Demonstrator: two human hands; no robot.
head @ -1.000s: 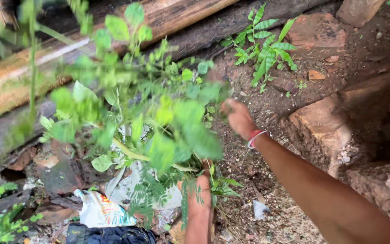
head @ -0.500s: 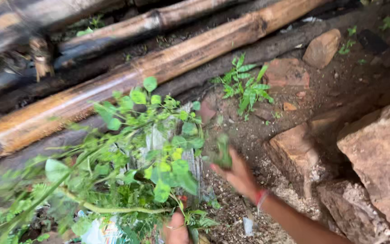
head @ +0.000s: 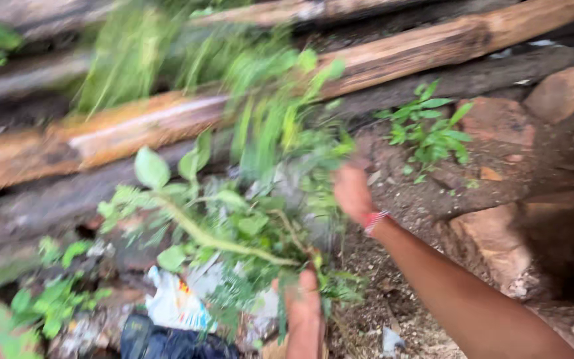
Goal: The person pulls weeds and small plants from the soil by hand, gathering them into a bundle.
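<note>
The left hand (head: 302, 299) is rising from the lower edge of the view, fingers clenched around the stems of a bunch of leafy green branches (head: 234, 219). The bunch is fanning up and to the left from the fist, its pale, curved main stem (head: 207, 236) carrying soft oval leaves and finer feathery fronds; the upper sprays are blurring into streaks. The right hand (head: 352, 191) is reaching into the right side of the foliage, a red and white bangle (head: 375, 221) circling the wrist. Blur is hiding the fingers, so it cannot be told whether this hand is grasping leaves or lying slack against them.

Behind the bunch, rough bamboo poles (head: 393, 56), tan and streaked with damp brown, are lying slantwise across the top of the view, stacked close together. Right of the hands, blocky reddish stones (head: 493, 233) with broken, angular edges are bordering a patch of dark, gritty soil (head: 406, 199), which is leaving open ground around the right forearm. A small fern-like plant (head: 430, 129) is growing from that soil, well apart from the held bunch. Below the foliage, crumpled white plastic wrapping (head: 171, 302) and a dark bundle (head: 167, 342) are crowding the ground near the left hand.
</note>
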